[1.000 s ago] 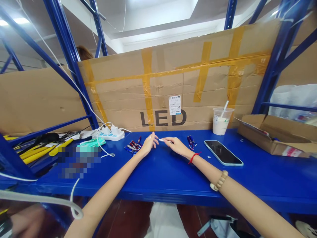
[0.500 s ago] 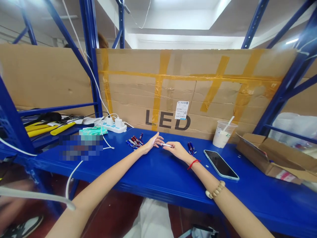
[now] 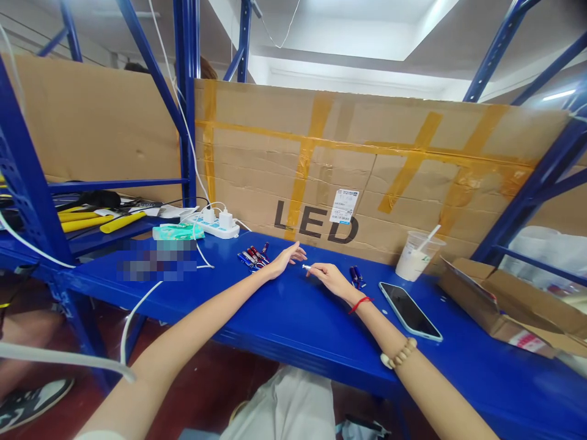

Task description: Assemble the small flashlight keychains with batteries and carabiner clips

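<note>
Looks like a workshop, framed with blue metal racking [image 3: 187, 43] and a blue bench [image 3: 284, 318]. Screened at the back by a cardboard sheet [image 3: 257, 159] printed LED and patched with brown tape [image 3: 306, 162]. Strewn with a heap of yellow and black gear [image 3: 87, 223], a power strip [image 3: 220, 229] and an open carton [image 3: 470, 299], under a tube light [image 3: 558, 95].

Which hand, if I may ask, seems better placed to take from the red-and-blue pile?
Probably the left hand: it looks empty and is beside the pile, while the right hand holds a small object.

The view is bright (a lamp [image 3: 558, 95] glows upper right), edges stretched.
</note>
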A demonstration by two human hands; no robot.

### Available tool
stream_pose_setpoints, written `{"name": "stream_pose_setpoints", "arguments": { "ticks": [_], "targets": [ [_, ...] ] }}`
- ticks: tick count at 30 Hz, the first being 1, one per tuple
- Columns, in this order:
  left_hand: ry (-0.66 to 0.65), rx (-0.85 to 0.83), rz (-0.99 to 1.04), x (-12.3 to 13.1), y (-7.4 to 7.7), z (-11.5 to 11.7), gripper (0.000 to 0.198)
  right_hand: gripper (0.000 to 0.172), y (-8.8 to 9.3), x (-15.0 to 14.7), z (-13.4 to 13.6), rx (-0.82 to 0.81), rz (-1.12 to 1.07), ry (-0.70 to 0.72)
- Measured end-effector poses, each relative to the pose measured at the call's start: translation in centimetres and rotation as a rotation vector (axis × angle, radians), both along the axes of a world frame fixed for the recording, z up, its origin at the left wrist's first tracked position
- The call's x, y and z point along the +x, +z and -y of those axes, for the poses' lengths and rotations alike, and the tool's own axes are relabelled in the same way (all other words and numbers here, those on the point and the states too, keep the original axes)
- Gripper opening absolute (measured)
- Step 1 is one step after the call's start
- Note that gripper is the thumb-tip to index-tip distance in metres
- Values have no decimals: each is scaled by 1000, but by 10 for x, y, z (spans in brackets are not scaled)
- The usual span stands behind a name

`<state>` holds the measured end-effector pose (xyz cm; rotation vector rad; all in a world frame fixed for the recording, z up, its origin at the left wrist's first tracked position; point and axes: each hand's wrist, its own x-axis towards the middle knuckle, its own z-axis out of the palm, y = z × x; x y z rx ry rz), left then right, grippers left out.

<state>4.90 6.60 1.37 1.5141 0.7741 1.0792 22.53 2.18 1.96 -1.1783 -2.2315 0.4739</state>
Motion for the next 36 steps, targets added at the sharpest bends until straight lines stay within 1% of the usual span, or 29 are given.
{"name": "stream_pose_setpoints", "arguments": {
  "ticks": [4, 10, 11, 13, 15, 17, 19, 21, 26, 28, 33, 34, 36],
  "targets": [
    [-16, 6, -11, 3, -2, 2, 43, 52, -1, 2, -1, 2, -13, -40],
    [-51, 32, -29, 7, -5, 4, 46, 68, -4, 5, 1, -23, -57, -55],
    [-41, 41, -38, 7, -5, 4, 46, 67, -5, 5, 1, -19, -66, -54],
    [-7, 62, -61, 6, -5, 4, 46, 58, -5, 4, 1, -3, -74, -37],
    [16, 77, -80, 5, -4, 4, 46, 48, -6, 4, 0, 16, -66, 8],
    [14, 74, -89, 5, -4, 5, 46, 42, -6, 4, 0, 26, -50, 50],
    [5, 61, -96, 6, -5, 5, 47, 39, -6, 4, -1, 26, -22, 44],
    [-3, 44, -101, 8, -5, 5, 48, 36, -5, 4, -2, 31, 5, 6],
    [-4, 39, -118, 13, -7, 6, 49, 39, 0, 5, 0, 66, -6, -60],
    [19, 49, -119, 14, -7, 6, 48, 40, 1, 5, 1, 70, -20, -68],
    [98, 77, -92, 11, -3, 7, 46, 52, -1, 7, 1, 80, 20, -110],
    [110, 75, -81, 10, -2, 7, 45, 52, -2, 7, 2, 72, 32, -121],
    [128, 66, -58, 8, -1, 6, 45, 47, -4, 7, 2, 58, 34, -107]
  ]
}}
